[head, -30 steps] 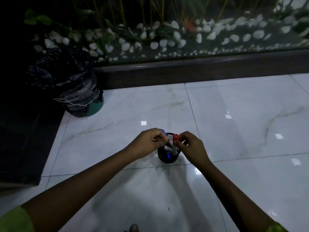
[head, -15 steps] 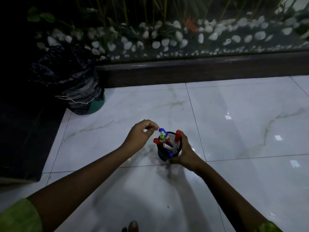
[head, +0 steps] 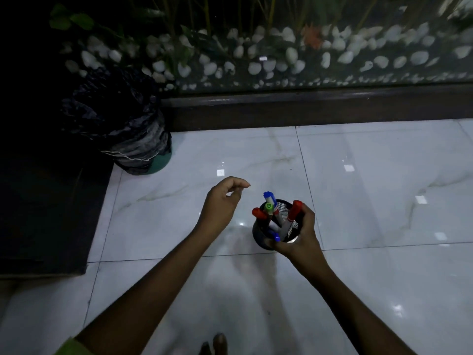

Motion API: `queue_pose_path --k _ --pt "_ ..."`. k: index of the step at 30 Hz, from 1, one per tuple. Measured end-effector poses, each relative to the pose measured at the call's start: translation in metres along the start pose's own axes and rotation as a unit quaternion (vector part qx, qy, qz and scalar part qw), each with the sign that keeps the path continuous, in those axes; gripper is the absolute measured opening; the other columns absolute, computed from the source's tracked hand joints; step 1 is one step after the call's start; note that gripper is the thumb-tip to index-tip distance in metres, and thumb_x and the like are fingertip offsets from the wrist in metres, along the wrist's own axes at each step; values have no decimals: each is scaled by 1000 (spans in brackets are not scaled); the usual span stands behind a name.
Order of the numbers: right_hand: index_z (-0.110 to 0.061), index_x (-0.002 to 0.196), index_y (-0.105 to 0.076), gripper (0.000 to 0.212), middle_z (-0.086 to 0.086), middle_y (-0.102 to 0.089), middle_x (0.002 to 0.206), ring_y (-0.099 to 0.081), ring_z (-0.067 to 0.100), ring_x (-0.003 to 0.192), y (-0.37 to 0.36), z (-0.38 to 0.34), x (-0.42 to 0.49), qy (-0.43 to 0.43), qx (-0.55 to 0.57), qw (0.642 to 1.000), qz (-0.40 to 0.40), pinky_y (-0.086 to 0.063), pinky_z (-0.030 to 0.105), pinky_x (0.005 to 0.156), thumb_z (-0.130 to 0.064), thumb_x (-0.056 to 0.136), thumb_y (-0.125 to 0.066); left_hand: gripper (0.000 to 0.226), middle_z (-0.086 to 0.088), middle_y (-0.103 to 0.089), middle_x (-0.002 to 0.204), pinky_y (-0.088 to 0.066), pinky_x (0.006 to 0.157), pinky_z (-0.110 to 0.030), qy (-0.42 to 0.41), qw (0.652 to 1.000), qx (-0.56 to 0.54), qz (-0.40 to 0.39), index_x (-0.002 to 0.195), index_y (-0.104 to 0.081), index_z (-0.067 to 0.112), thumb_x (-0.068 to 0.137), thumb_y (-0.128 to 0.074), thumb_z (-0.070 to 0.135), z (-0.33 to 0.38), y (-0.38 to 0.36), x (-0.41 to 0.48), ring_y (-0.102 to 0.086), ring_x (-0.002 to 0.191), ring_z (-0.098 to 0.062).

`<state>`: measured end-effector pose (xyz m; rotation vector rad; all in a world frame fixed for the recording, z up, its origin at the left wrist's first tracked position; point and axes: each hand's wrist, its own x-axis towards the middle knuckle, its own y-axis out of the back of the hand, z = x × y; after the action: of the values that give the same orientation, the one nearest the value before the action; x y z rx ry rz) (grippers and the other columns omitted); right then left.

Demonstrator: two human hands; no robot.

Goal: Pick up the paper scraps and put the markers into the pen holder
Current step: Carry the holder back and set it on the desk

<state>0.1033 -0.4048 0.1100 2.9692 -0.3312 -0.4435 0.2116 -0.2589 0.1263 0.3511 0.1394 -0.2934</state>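
Right hand [head: 300, 238]: grasping the pen holder [head: 261, 233], thumb on the near wall at six o'clock, fingers wrapped round the wall at three o'clock.

Left hand [head: 221, 201]: released, fingers loosely curled and holding nothing. It hangs above the floor at the holder's ten o'clock, near it but apart.

Pen holder: black mesh cup, upright, mouth open to the camera. Whether its base touches the floor [head: 384, 201] cannot be told.

Contents: five markers, all leaning.
- Blue-capped marker [head: 268, 196], standing proud of the rim at twelve o'clock.
- Green-capped marker [head: 268, 206], just below it.
- Red-capped marker [head: 258, 213], against the rim at ten o'clock.
- Second red-capped marker [head: 295, 208], at two o'clock, touching the right hand's fingers.
- Second blue-capped marker [head: 275, 237], cap low inside at six o'clock.

Surroundings: glossy white marble tiles. A bin [head: 122, 129] lined with a black bag stands at the holder's ten o'clock, well apart; its contents are not visible. A dark mat [head: 46, 206] lies at nine o'clock. A dark ledge [head: 320, 108] runs across at twelve o'clock, with white pebbles [head: 256, 65] and plant stems beyond.
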Motion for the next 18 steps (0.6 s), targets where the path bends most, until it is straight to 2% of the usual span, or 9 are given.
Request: queue_pose_path --k 3,7,9,11,15,18 --pt "-26 122 -24 83 -26 -45 106 -54 -27 85 2 -51 -18 4 10 1000 3 -45 -1 64 9 67 -75 24 3 -65 101 -44 87 -17 7 1000 -21 18 95 -65 14 92 -46 1 44 26 -20 -58 100 -11" --pt "-25 124 -28 86 -26 -46 108 -56 -18 91 8 -138 -52 1 8 1000 3 -47 2 68 8 63 -78 36 9 -66 97 -47 84 -14 17 998 -33 42 85 -62 28 92 -44 -1 123 77 -59 -60 91 2" --pt "-24 126 -27 86 -28 -43 108 -54 -21 92 11 -188 -73 2 5 1000 -2 -44 -2 68 8 64 -78 38 13 -66 96 -47 84 -13 29 997 -38 53 83 -62 31 92 -43 -1 167 102 -79 -61 87 9" --pt "-26 125 -26 85 -30 -40 108 -50 -29 88 14 -246 -96 5 9 1000 -11 -42 -4 67 8 65 -77 39 12 -66 96 -47 83 -13 44 996 -56 62 82 -62 30 92 -42 -2 218 126 -105 -63 87 6" --pt "-19 130 -26 85 -31 -36 108 -44 -33 89 18 -366 -149 22 -6 999 -37 -42 -5 70 6 67 -77 34 2 -67 103 -47 84 -19 49 991 -80 98 84 -63 27 92 -44 0 325 173 -167 -64 95 -8" --pt "-21 131 -25 86 -34 -33 108 -44 -32 91 17 -442 -184 46 -21 998 -49 -40 -6 71 2 67 -78 34 -1 -67 103 -48 78 -12 47 987 -97 118 83 -63 27 92 -44 0 394 207 -211 -64 92 -4"
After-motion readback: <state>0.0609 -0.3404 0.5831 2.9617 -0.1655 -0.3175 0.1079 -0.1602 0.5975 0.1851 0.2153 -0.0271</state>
